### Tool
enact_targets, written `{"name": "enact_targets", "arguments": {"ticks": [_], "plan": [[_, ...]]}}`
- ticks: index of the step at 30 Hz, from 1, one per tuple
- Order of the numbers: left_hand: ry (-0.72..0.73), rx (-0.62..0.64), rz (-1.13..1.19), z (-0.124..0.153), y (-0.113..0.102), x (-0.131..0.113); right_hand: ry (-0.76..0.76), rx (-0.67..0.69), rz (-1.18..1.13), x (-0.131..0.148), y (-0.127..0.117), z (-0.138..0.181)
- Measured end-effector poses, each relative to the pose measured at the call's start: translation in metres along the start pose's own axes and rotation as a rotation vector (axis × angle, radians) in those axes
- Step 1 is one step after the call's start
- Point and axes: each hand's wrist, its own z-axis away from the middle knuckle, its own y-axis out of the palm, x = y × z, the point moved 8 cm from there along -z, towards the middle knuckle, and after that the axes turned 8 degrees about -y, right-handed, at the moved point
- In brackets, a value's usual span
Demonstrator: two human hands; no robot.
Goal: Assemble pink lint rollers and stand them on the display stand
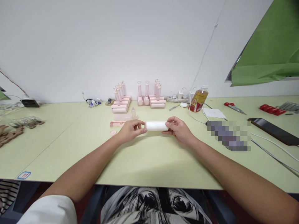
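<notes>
A white lint-roller roll (156, 126) lies level between my hands, just above the table. At its left end, the fingers of my left hand (131, 130) pinch a pale pink rim. Thumb and fingers of my right hand (178, 130) are wrapped round the opposite end. Beside my left hand are a long pink casing piece (116, 123) and a small round pink cap (112, 133). Just behind that hand lies a translucent pink part (123, 117) with a clear handle-like piece (134, 113).
Several pink lint rollers (120, 105) with upright handles stand along the wall. Rightward are a drink bottle (199, 98), a power strip (178, 100), a screwdriver-like tool (173, 108), white paper (214, 113), red-handled pliers (234, 108), a phone (274, 130) and cables. Wooden pieces (10, 135) lie far left.
</notes>
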Motion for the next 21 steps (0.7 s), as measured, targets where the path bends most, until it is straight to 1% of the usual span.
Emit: {"name": "enact_targets", "arguments": {"ticks": [14, 21], "plan": [[-0.003, 0.009, -0.012, -0.0011, 0.0021, 0.0028, 0.013, 0.012, 0.025, -0.0026, -0.0004, 0.0006], [0.006, 0.044, -0.028, -0.0014, 0.0032, 0.0027, -0.002, 0.025, 0.041, -0.0035, -0.0004, 0.0004]]}}
